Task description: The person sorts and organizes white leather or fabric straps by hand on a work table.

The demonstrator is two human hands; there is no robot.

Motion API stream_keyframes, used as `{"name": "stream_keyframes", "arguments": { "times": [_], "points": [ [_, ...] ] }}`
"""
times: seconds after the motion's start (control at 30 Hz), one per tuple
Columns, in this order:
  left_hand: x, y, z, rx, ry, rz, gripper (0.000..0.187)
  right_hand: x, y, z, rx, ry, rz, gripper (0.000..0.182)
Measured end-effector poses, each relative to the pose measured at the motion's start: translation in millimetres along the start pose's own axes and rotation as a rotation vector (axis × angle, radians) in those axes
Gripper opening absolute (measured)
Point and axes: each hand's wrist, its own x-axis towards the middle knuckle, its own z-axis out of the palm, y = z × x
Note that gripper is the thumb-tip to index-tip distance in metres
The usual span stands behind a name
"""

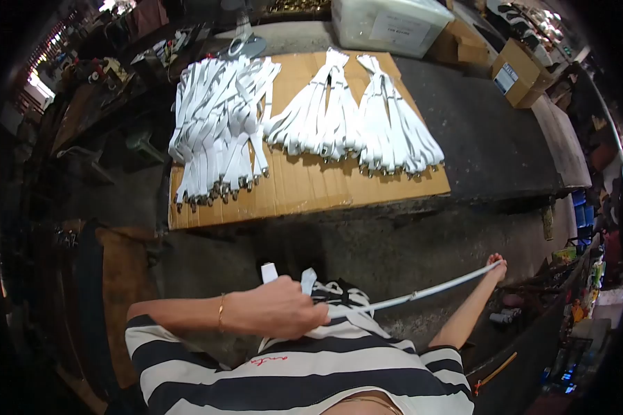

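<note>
A white lanyard strap (387, 301) is stretched taut across the front of my body. My left hand (277, 308) is closed in a fist around one end of it, near my chest, with white ends sticking up beyond the fist. Out to the right, my right hand (495, 262) has its fingers closed on the other end. A small dark or metallic piece shows partway along the strap. Past my hands, a loose pile of white lanyards (218, 124) with metal clips lies on a cardboard sheet (298, 187).
Two gathered bundles of lanyards, a middle one (318, 117) and a right one (394, 131), lie on the cardboard over a dark table (491, 152). Behind are scissors (237, 45), a translucent bin (391, 24) and a cardboard box (522, 72). A stool (145, 149) stands left.
</note>
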Motion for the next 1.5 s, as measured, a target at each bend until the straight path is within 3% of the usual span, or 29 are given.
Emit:
{"name": "stream_keyframes", "arguments": {
  "times": [0.1, 0.17, 0.23, 0.33, 0.43, 0.5, 0.6, 0.67, 0.73, 0.77, 0.83, 0.87, 0.9, 0.97, 1.03, 1.1, 1.17, 1.23, 1.3, 1.37, 1.43, 1.5],
  "points": [
    [-14, 9, -15, 0.012, 0.06, 0.121, 0.028, 27, -47, -17, -0.293, 0.258, -0.209, 0.031],
    [-23, 17, -31, 0.026, -0.006, 0.201, 0.023, 34, -85, -33, -0.322, 0.377, -0.318, 0.032],
    [-29, 17, -32, 0.04, 0.003, 0.248, 0.02, 53, -123, -58, -0.426, 0.401, -0.367, 0.034],
    [-28, 24, -50, 0.022, -0.048, 0.274, 0.022, 50, -170, -72, -0.474, 0.48, -0.399, 0.031],
    [-28, 34, -58, 0.035, -0.032, 0.323, 0.022, -15, -202, -54, -0.525, 0.687, -0.307, 0.032],
    [-27, 40, -63, 0.019, -0.084, 0.308, 0.018, -3, -202, -71, -0.319, 0.737, -0.272, 0.03],
    [-13, 25, -64, 0.041, -0.059, 0.318, 0.018, 21, -162, -92, -0.575, 0.57, -0.256, 0.028],
    [5, 8, -58, 0.084, -0.062, 0.268, 0.016, 69, -90, -117, -0.603, 0.289, -0.366, 0.028],
    [32, -13, -37, 0.119, -0.155, 0.136, 0.021, 2, -2, -59, -0.413, 0.163, -0.356, 0.016],
    [46, -29, -16, 0.085, -0.055, 0.148, 0.028, -21, 45, -39, -0.291, 0.085, -0.175, 0.015],
    [73, -44, 18, -0.077, 0.111, 0.035, 0.036, -140, 102, 30, -0.261, -0.075, 0.02, 0.036],
    [85, -54, 41, -0.235, 0.233, -0.021, 0.036, -179, 123, 46, -0.324, -0.11, 0.094, 0.023],
    [94, -63, 66, -0.393, 0.35, -0.079, 0.037, -178, 166, 34, -0.311, -0.196, 0.115, 0.029],
    [106, -76, 99, -0.563, 0.512, -0.321, 0.04, -211, 198, 20, -0.695, -0.143, 0.148, 0.034],
    [104, -76, 105, -1.034, 0.4, -0.601, 0.037, -248, 242, 5, -0.614, 0.045, -0.336, 0.036],
    [103, -82, 118, -1.373, 0.437, -0.643, 0.032, -305, 200, -6, -0.942, -0.491, -0.011, 0.034],
    [101, -88, 137, -1.432, 0.462, -0.558, 0.027, -361, 166, 4, -0.756, -0.719, 0.603, 0.04],
    [100, -84, 143, -1.409, 0.446, -0.522, 0.02, -390, 163, 4, -0.571, -0.992, 0.968, 0.048],
    [103, -84, 153, -1.496, 0.417, -0.58, 0.017, -428, 149, 29, -0.398, -0.971, 1.121, 0.056],
    [104, -82, 156, -1.843, 0.4, -0.565, 0.019, -436, 158, 38, -0.314, -0.972, 1.134, 0.057],
    [103, -81, 156, -1.873, 0.346, -0.556, 0.023, -444, 156, 60, -0.155, -0.797, 1.014, 0.053],
    [106, -79, 160, -1.827, 0.424, -0.586, 0.025, -435, 165, 69, -0.073, -0.772, 1.052, 0.047]
  ]
}}
